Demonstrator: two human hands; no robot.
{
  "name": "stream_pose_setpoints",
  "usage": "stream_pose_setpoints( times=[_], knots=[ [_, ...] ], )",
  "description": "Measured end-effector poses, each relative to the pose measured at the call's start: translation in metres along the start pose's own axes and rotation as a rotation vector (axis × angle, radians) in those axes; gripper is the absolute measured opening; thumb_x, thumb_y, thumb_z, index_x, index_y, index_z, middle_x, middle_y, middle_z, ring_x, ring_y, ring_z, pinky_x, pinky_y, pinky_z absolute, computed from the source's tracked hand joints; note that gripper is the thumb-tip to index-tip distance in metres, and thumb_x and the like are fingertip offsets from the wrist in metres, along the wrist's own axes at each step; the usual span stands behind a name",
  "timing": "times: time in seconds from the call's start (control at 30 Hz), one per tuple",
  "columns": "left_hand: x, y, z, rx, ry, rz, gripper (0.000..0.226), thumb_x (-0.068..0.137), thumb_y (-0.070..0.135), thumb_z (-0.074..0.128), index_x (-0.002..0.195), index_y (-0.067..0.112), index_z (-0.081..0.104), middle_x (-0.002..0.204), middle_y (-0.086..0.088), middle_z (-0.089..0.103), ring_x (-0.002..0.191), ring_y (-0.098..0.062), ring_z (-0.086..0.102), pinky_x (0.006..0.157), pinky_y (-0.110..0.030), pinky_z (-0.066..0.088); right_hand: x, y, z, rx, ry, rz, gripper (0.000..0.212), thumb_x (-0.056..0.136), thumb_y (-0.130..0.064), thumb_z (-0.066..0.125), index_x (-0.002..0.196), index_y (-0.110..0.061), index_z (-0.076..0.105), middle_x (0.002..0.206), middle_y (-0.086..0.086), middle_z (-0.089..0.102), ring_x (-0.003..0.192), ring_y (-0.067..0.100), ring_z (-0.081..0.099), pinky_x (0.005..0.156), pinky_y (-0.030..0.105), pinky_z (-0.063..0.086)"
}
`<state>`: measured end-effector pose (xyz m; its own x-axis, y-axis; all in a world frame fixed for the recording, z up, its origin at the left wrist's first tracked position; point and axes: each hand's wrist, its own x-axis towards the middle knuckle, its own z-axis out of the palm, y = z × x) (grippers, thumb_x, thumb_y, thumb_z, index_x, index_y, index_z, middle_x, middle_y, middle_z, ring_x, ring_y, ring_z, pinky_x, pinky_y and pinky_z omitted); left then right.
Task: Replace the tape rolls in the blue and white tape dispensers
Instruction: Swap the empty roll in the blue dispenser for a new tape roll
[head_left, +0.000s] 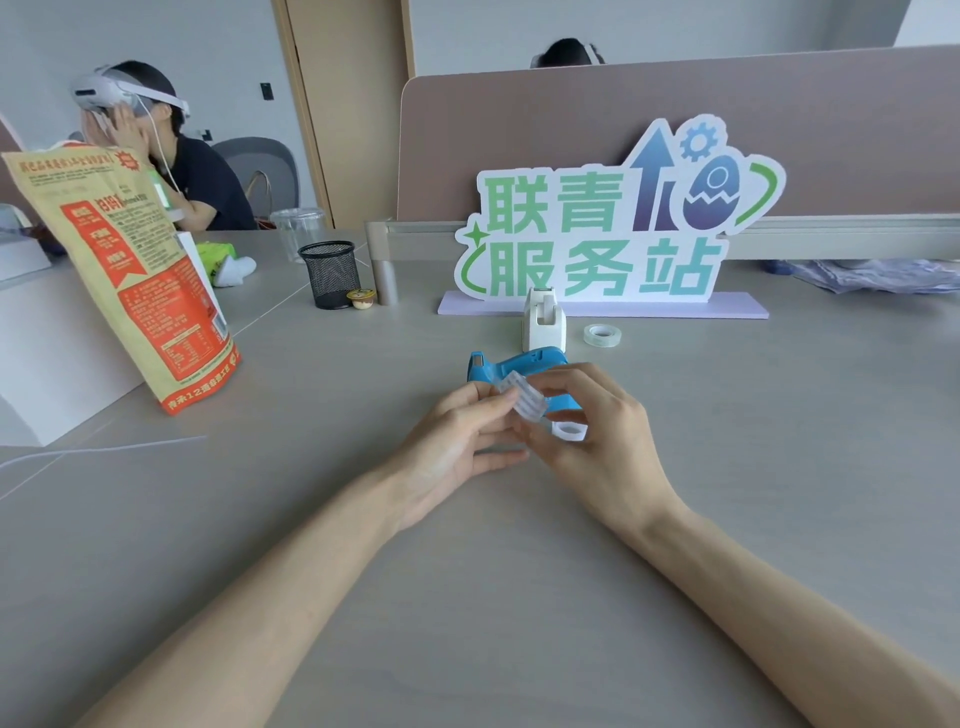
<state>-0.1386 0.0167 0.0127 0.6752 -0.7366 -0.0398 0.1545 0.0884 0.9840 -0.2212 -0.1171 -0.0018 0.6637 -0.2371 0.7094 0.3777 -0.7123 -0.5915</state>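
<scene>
Both hands meet over the grey table (519, 597), fingers curled around a roll of clear tape (523, 397) held between them: the left hand (457, 447) pinches its near edge with thumb and fingertips, and the right hand (597, 436) closes on it from the other side. Just behind the hands lies the blue tape dispenser (511, 369), partly hidden by the fingers. A small white ring (569, 431) rests on the table under the right hand's fingers. Farther back the white tape dispenser (543, 322) stands upright, with another clear tape roll (602, 335) lying flat just to its right.
</scene>
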Motion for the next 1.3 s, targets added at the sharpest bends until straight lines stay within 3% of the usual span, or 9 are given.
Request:
stream_pose_setpoints(
  times=[0.1, 0.17, 0.33, 0.43, 0.67, 0.8, 0.9, 1.1, 1.3],
  knots=[
    [-0.003, 0.005, 0.001, 0.001, -0.022, -0.065, 0.022, 0.098, 0.033, 0.047, 0.097, 0.013, 0.058, 0.117, -0.021, 0.069, 0.100, -0.026, 0.066, 0.100, -0.041, 0.049, -0.001, -0.002, -0.001, -0.002, 0.017, -0.012, 0.027, 0.077, -0.003, 0.073, 0.098, -0.019, 0.070, 0.100, -0.025, 0.058, 0.089, -0.003, 0.060, 0.075, 0.011, 0.050],
    [-0.005, 0.009, 0.000, 0.058, -0.009, -0.084, 0.026, 0.098, 0.036, 0.043, 0.086, 0.015, 0.052, 0.105, -0.021, 0.073, 0.093, -0.028, 0.071, 0.094, -0.041, 0.053, -0.001, -0.002, -0.001, -0.016, 0.031, -0.007, 0.028, 0.078, -0.003, 0.070, 0.099, -0.022, 0.070, 0.100, -0.028, 0.058, 0.090, -0.005, 0.059, 0.075, 0.013, 0.050],
    [-0.008, 0.011, -0.001, 0.227, 0.240, -0.052, 0.032, 0.098, 0.039, 0.040, 0.091, 0.010, 0.052, 0.079, -0.013, 0.075, 0.061, -0.024, 0.065, 0.057, -0.039, 0.058, 0.001, 0.000, -0.001, 0.020, 0.050, 0.047, 0.024, 0.086, -0.006, 0.066, 0.105, -0.019, 0.069, 0.097, -0.029, 0.057, 0.090, -0.008, 0.059, 0.075, 0.013, 0.053],
    [-0.007, 0.010, 0.000, 0.226, 0.300, 0.030, 0.031, 0.096, 0.041, 0.049, 0.098, 0.012, 0.060, 0.081, -0.005, 0.070, 0.059, -0.016, 0.060, 0.048, -0.034, 0.055, 0.001, 0.003, -0.001, 0.023, 0.042, 0.057, 0.023, 0.087, -0.006, 0.066, 0.107, -0.017, 0.068, 0.097, -0.019, 0.060, 0.089, -0.009, 0.058, 0.071, 0.005, 0.048],
    [-0.008, 0.007, 0.001, 0.308, 0.275, 0.138, 0.019, 0.089, 0.033, 0.065, 0.095, 0.015, 0.063, 0.084, 0.004, 0.066, 0.068, -0.005, 0.056, 0.044, -0.027, 0.050, 0.001, 0.010, 0.003, -0.086, 0.047, 0.008, 0.024, 0.085, -0.005, 0.068, 0.107, -0.015, 0.067, 0.097, -0.015, 0.057, 0.083, -0.005, 0.052, 0.071, 0.007, 0.043],
    [-0.008, 0.008, -0.002, 0.326, 0.278, 0.144, 0.011, 0.092, 0.026, 0.062, 0.091, 0.016, 0.065, 0.083, 0.005, 0.064, 0.065, -0.002, 0.054, 0.040, -0.023, 0.046, 0.001, 0.010, 0.002, -0.099, 0.037, -0.026, 0.028, 0.086, -0.002, 0.066, 0.110, -0.017, 0.065, 0.101, -0.014, 0.056, 0.085, 0.002, 0.055, 0.073, 0.028, 0.053],
    [-0.007, 0.008, -0.004, 0.340, 0.288, 0.145, 0.012, 0.092, 0.027, 0.060, 0.088, 0.018, 0.067, 0.082, 0.007, 0.065, 0.062, -0.001, 0.054, 0.039, -0.022, 0.040, 0.000, 0.011, 0.002, -0.130, 0.011, -0.054, 0.032, 0.087, -0.002, 0.063, 0.115, -0.018, 0.062, 0.103, -0.013, 0.055, 0.087, 0.008, 0.058, 0.075, 0.036, 0.056],
    [-0.005, 0.009, -0.007, 0.284, 0.368, 0.182, 0.013, 0.091, 0.027, 0.062, 0.083, 0.019, 0.065, 0.077, 0.011, 0.067, 0.058, -0.006, 0.053, 0.038, -0.019, 0.032, 0.006, 0.015, 0.003, -0.189, -0.001, -0.115, 0.030, 0.089, -0.001, 0.059, 0.112, -0.019, 0.053, 0.108, 0.000, 0.062, 0.092, 0.015, 0.057, 0.077, 0.030, 0.049],
    [-0.006, 0.013, -0.007, 0.244, 0.397, 0.242, 0.012, 0.091, 0.024, 0.062, 0.085, 0.014, 0.061, 0.089, 0.004, 0.076, 0.054, -0.006, 0.053, 0.036, -0.017, 0.027, 0.009, 0.015, 0.003, -0.255, -0.006, -0.252, 0.035, 0.087, 0.009, 0.053, 0.115, -0.012, 0.051, 0.108, 0.010, 0.057, 0.092, 0.024, 0.054, 0.073, 0.025, 0.045]
  ],
)
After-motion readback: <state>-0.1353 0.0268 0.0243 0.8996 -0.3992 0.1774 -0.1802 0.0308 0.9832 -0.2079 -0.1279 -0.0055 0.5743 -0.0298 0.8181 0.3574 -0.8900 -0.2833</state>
